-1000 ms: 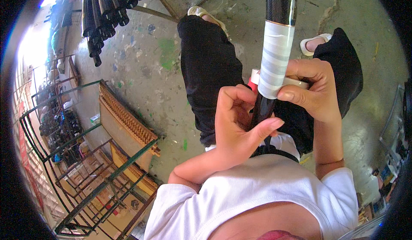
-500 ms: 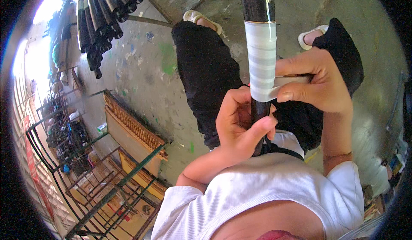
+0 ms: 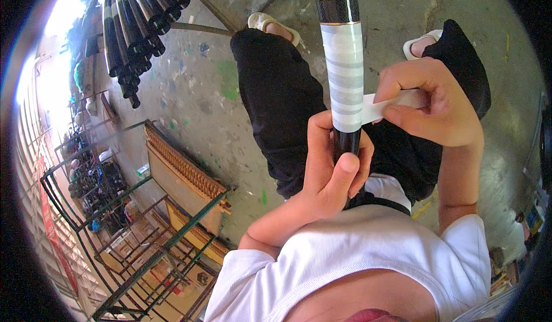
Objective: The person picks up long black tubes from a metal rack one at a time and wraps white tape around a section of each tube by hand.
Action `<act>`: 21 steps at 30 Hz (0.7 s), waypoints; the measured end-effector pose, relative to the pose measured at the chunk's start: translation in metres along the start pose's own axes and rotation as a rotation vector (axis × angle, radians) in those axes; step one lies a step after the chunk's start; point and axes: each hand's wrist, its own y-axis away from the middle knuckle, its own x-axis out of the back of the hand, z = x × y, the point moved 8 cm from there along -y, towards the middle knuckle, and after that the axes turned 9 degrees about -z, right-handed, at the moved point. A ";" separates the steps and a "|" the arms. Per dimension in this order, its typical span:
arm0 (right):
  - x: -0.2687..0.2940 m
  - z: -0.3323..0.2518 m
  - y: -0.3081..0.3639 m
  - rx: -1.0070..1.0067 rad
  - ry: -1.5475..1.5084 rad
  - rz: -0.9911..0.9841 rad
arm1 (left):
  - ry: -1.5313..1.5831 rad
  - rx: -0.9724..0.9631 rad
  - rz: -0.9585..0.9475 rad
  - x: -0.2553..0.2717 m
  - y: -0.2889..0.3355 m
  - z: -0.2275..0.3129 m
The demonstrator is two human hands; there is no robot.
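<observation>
A glossy black pole (image 3: 337, 2) runs from the top of the head view down toward my waist. White tape (image 3: 345, 77) lies around it in overlapping bands below a thin gold ring. My left hand (image 3: 336, 172) is wrapped round the black lower part, just under the lowest band. Off to the right, my right hand (image 3: 434, 100) pinches the loose strip of the tape between thumb and fingers. That strip stretches taut from the pole to the fingertips. What lies deeper in the right palm is mostly hidden.
A bundle of black tubes (image 3: 138, 25) hangs at the upper left, on a stand with thin metal legs. Lower left stands a green metal frame rack (image 3: 167, 244), near a board edged with a row of wooden pegs (image 3: 187, 158). The concrete floor (image 3: 213, 115) has paint stains.
My right hand has drawn slightly right, away from the pole, and the strip between has lengthened. The pole has tilted a little left at its top. My left hand's grip has shifted around the pole.
</observation>
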 end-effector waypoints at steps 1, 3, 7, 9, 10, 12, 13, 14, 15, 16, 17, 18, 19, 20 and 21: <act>0.000 0.003 0.003 -0.065 0.022 0.011 | -0.032 0.020 0.048 0.001 -0.001 0.000; 0.001 -0.003 0.001 -0.063 0.183 0.124 | -0.018 -0.024 0.065 0.005 0.000 -0.002; 0.042 0.058 -0.001 -0.361 0.625 0.517 | 0.083 -0.015 0.033 0.005 0.004 -0.002; 0.047 0.070 0.008 -0.302 0.346 0.456 | 0.027 -0.051 0.038 0.009 0.003 0.004; 0.038 0.070 0.007 -0.278 0.194 0.411 | -0.002 -0.064 0.029 0.009 0.004 0.004; 0.022 0.051 -0.001 -0.078 -0.067 0.315 | -0.060 -0.088 0.010 0.010 0.004 0.004; 0.018 0.033 -0.005 0.036 -0.182 0.278 | -0.093 -0.064 -0.008 0.006 0.004 0.005; 0.005 0.029 -0.009 0.065 -0.263 0.193 | -0.100 -0.036 0.030 0.006 0.004 0.004; -0.010 0.024 -0.013 0.094 -0.343 0.107 | -0.106 -0.008 0.069 0.006 0.002 0.003; -0.023 0.009 -0.020 0.061 -0.364 0.031 | -0.136 -0.010 0.047 0.003 0.000 0.006; -0.026 0.010 -0.022 -0.029 -0.236 -0.051 | -0.167 -0.013 0.026 0.002 -0.003 0.010; -0.026 0.010 -0.026 0.079 -0.307 -0.072 | -0.197 -0.016 0.007 0.001 -0.005 0.013; -0.027 0.009 -0.029 0.193 -0.379 -0.095 | -0.046 -0.011 -0.075 -0.002 -0.007 0.009; -0.024 0.010 -0.030 0.188 -0.399 -0.096 | 0.104 -0.008 -0.155 -0.002 -0.008 0.005; -0.021 0.010 -0.029 0.181 -0.419 -0.099 | 0.255 -0.006 -0.234 -0.004 -0.010 0.002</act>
